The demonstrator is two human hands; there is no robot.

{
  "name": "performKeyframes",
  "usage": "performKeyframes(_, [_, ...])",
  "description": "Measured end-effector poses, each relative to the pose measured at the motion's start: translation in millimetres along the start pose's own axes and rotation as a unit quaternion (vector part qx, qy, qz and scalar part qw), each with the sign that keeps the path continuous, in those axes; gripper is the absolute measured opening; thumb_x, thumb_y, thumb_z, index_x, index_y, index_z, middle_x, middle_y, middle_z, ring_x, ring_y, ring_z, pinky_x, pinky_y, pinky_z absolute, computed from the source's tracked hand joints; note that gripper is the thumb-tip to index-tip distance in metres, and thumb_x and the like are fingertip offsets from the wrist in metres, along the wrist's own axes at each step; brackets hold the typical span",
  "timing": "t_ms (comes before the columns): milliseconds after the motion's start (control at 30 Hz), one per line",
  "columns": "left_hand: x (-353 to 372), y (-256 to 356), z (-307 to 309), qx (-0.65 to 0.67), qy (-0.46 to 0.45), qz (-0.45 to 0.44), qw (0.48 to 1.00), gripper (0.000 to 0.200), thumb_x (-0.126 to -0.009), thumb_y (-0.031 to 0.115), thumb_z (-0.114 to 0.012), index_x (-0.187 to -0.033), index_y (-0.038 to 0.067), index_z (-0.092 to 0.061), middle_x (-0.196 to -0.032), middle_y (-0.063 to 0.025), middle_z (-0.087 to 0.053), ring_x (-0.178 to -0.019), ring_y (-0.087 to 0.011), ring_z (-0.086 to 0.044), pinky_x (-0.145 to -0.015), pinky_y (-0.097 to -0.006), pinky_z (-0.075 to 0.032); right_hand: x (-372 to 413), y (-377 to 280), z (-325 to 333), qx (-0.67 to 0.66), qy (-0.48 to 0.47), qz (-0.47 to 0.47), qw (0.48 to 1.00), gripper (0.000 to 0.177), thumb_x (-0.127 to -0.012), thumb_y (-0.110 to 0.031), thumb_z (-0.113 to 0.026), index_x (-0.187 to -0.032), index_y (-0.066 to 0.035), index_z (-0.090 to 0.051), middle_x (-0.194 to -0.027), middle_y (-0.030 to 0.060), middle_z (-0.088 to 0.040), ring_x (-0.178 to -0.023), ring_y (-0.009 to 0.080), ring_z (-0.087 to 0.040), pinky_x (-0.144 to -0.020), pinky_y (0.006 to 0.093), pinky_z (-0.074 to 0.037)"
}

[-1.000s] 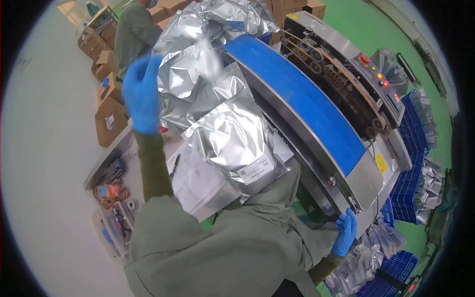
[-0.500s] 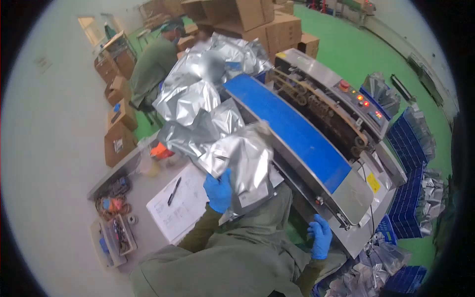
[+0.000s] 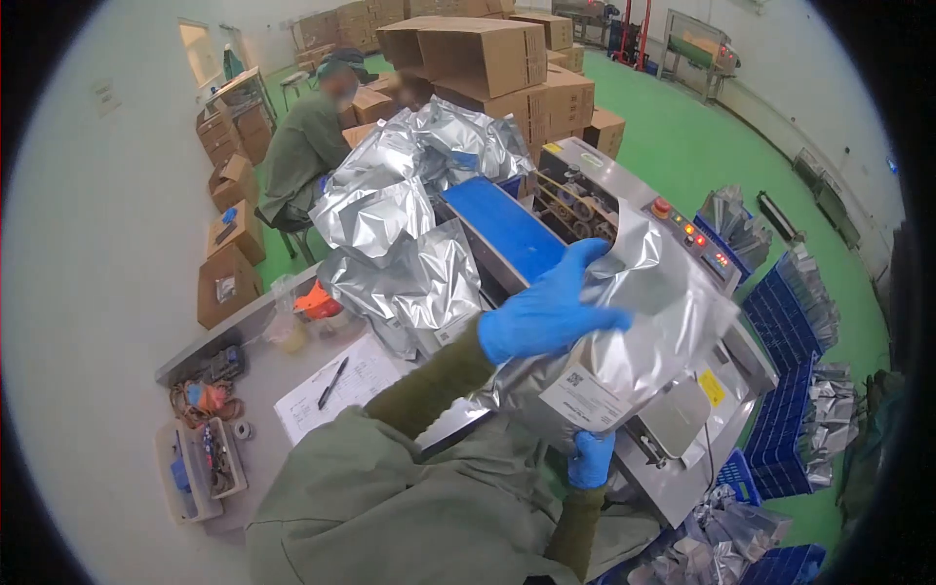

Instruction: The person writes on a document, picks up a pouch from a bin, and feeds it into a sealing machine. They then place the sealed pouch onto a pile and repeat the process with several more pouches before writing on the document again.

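A large silver foil bag point(image 3: 648, 312) with a white printed label is held up over the front of the sealing machine point(image 3: 624, 180). My left hand point(image 3: 541, 317), in a blue glove, lies over the bag's left side with thumb and fingers spread apart. At the bag's lower end, just below the label, my right hand point(image 3: 591, 460) grips it from underneath, its fingertips partly hidden. The machine's blue conveyor belt point(image 3: 507, 229) runs behind my left hand. More silver foil bags point(image 3: 419, 278) lie heaped to the left of the belt.
On the table are a paper sheet point(image 3: 336, 390) with a pen point(image 3: 333, 382), an orange item point(image 3: 317, 302) and a plastic bin of small things point(image 3: 216, 458). Blue crates point(image 3: 780, 419) with foil bags stand at right. A co-worker point(image 3: 302, 146) sits beyond, near cardboard boxes point(image 3: 487, 58).
The foil bag has moved right, from beside the paper to over the machine's front. My right hand, empty before, now grips its lower end. My left hand has moved up and spread its fingers.
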State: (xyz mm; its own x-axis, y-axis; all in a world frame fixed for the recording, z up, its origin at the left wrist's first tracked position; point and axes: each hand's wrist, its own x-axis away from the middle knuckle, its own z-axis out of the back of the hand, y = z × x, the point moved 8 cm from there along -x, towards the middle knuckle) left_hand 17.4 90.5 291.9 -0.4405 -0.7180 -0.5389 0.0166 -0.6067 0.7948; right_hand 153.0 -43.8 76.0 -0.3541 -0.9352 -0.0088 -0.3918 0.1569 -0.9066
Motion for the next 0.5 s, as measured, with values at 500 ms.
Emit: performKeyframes(500, [-14.5, -99.0, 114.3, 0.086, 0.223, 0.055, 0.970, 0.038, -0.075, 0.015, -0.073, -0.108, 0.005, -0.055, -0.076, 0.0002, -0.052, -0.064, -0.0110, -0.050, -0.056, -0.0264, -0.042, -38.1, -61.7, 20.3, 0.019, -0.058, 0.003, 0.998, 0.064, -0.086, -0.039, -0.059, -0.130, 0.001, -0.037, -0.114, 0.0140, -0.054, -0.091, 0.0191, -0.059, -0.074, 0.0275, -0.049])
